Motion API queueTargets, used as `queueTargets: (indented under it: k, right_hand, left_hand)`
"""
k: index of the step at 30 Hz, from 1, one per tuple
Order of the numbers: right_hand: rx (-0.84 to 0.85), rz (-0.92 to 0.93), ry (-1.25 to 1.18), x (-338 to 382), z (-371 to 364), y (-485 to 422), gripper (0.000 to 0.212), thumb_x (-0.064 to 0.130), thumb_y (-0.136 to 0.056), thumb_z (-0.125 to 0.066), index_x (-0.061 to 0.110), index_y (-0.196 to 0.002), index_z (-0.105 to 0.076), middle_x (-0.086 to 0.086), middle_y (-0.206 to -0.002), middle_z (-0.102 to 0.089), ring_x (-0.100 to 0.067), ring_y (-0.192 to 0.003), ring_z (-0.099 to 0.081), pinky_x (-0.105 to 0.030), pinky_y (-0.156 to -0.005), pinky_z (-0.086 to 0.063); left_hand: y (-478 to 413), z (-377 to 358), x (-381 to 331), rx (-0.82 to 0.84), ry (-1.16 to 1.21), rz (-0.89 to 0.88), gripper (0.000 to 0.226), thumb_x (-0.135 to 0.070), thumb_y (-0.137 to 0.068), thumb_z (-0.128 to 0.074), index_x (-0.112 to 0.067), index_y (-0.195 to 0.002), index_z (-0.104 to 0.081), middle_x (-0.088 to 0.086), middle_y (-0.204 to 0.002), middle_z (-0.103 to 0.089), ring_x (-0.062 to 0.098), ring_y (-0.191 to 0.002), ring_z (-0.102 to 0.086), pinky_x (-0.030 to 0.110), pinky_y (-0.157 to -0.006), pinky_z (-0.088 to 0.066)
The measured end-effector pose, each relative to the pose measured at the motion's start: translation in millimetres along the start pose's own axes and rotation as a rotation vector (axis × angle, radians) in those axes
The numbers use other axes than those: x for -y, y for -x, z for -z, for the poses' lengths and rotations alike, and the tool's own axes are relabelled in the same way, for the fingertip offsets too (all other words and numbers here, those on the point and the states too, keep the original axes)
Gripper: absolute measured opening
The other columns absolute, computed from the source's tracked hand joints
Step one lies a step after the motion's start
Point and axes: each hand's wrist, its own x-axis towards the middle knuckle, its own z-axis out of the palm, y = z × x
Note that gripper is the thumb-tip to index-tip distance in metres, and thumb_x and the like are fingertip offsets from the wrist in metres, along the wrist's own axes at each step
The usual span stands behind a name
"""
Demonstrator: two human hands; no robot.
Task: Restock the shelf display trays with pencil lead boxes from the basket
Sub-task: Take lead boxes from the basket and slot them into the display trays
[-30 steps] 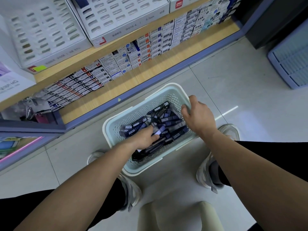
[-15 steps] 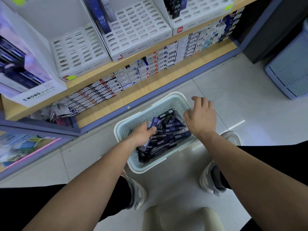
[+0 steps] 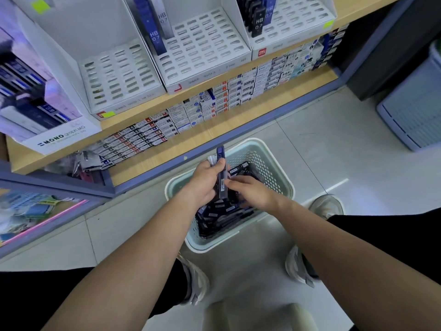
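A pale green basket [image 3: 279,170] stands on the floor between my feet, filled with several dark pencil lead boxes [image 3: 219,216]. My left hand [image 3: 205,182] is raised above the basket and grips a few lead boxes [image 3: 220,163], one blue-topped box sticking up. My right hand [image 3: 250,192] reaches down among the boxes in the basket, fingers curled on them beside the left hand; what it holds is hidden. White slotted display trays [image 3: 119,70] stand on the upper shelf; the middle tray [image 3: 202,51] and right tray [image 3: 293,22] hold a few HB 0.7 boxes.
The lower wooden shelf [image 3: 191,142] carries rows of small white refill boxes [image 3: 214,103]. A MONO display carton [image 3: 55,137] stands at left. A blue-grey crate [image 3: 412,111] sits on the floor at right. A pale stool [image 3: 257,316] is below me.
My left hand has lifted out of the basket with lead boxes in it. My right hand has moved from the basket rim down into the boxes. The view has tilted up toward the trays.
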Motion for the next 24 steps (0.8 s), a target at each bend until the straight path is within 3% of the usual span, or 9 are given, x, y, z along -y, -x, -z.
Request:
queueTargets:
  k: [5,11,17,21,24]
  right_hand:
    - [0.1,-0.077,-0.142,-5.4,7.7,4.6,0.032,0.043,-0.099,-0.055,0.014,-0.1,-0.068,-0.001,-0.087,-0.068,-0.018,-0.073,-0.066,-0.032,-0.069,-0.056]
    - [0.063,0.028,-0.107,-5.6,10.3,2.7,0.022,0.019,-0.102,-0.056,0.004,-0.09,-0.067,-0.01,-0.084,-0.067,-0.021,-0.071,-0.063,-0.026,-0.061,-0.054]
    - [-0.067,0.061,-0.15,-6.4,9.5,-0.7,0.016,0.01,-0.096,-0.064,-0.005,-0.101,-0.06,-0.025,-0.094,-0.071,-0.023,-0.074,-0.071,-0.031,-0.062,-0.058]
    - [-0.164,0.089,-0.073,-8.5,11.8,-2.3,0.024,0.015,-0.091,-0.072,0.008,-0.1,-0.05,0.003,-0.065,-0.068,-0.007,-0.058,-0.064,-0.027,-0.055,-0.053]
    - [-0.265,0.107,-0.094,-9.8,11.0,-3.4,0.028,0.013,-0.086,-0.078,0.003,-0.099,-0.055,0.001,-0.077,-0.068,-0.008,-0.06,-0.064,-0.032,-0.056,-0.057]
  left_hand:
    - [-6.0,-5.1,2.5,-0.015,0.04,0.012,0.017,-0.017,-0.105,-0.049,-0.007,-0.094,-0.059,0.007,-0.081,-0.059,0.018,-0.067,-0.053,0.033,-0.063,-0.048]
    - [-11.5,-4.5,6.8,-0.059,0.076,0.025,0.015,-0.015,-0.105,-0.048,-0.01,-0.093,-0.055,0.006,-0.083,-0.06,0.017,-0.068,-0.054,0.032,-0.061,-0.05]
    - [-12.9,-4.7,9.2,-0.058,0.034,0.023,0.014,-0.017,-0.105,-0.049,-0.009,-0.094,-0.055,0.006,-0.081,-0.062,0.017,-0.068,-0.06,0.031,-0.059,-0.053]
    - [-11.1,-9.1,13.1,-0.012,-0.024,0.02,0.017,-0.018,-0.105,-0.049,-0.007,-0.097,-0.059,0.016,-0.093,-0.063,0.03,-0.087,-0.061,0.043,-0.079,-0.053]
    - [-9.2,-12.1,14.0,0.019,-0.014,0.021,0.02,-0.015,-0.106,-0.046,-0.007,-0.096,-0.061,0.009,-0.091,-0.071,0.028,-0.083,-0.066,0.043,-0.077,-0.055]
